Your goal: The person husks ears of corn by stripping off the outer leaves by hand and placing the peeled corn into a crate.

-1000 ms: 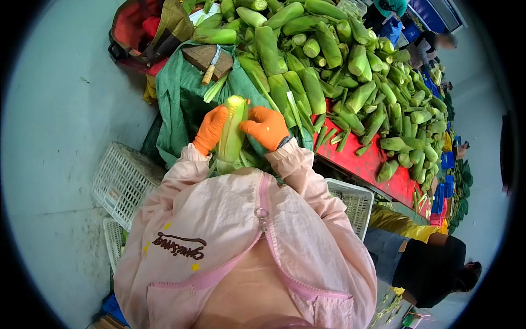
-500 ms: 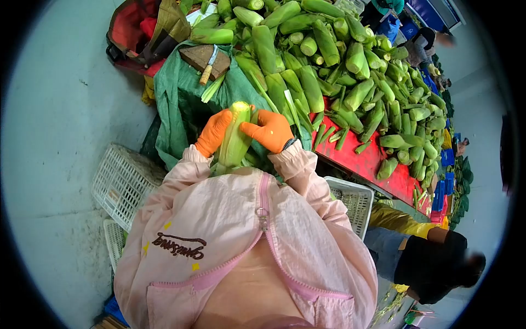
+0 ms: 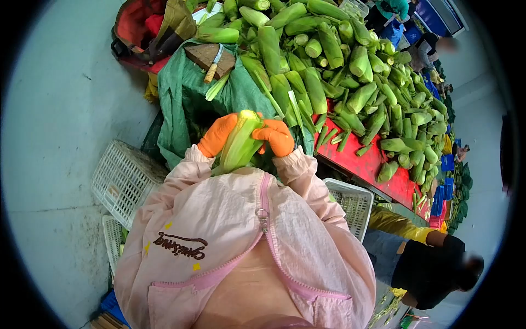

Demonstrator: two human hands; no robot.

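Observation:
An ear of corn (image 3: 241,143) in pale green husk stands tilted in front of my chest, its cut end up. My left hand (image 3: 218,135), in an orange glove, grips its left side. On the right side, my right hand (image 3: 275,136), gloved in orange too, pinches the husk near the top. Beyond my hands a green sack cloth (image 3: 181,90) hangs, with a wooden block (image 3: 205,57) on it. A knife (image 3: 211,70) with a wooden handle rests on the block.
Many husked corn ears (image 3: 359,93) lie heaped on a red table (image 3: 356,159). White crates (image 3: 125,181) stand at the left and another crate (image 3: 353,204) at the right. A red bag (image 3: 137,27) is at the upper left. A person (image 3: 427,266) stands at the lower right.
The corn's top has tilted right and come lower, nearer my body. My left hand has moved slightly down with it, and my right hand has shifted right and down on the husk.

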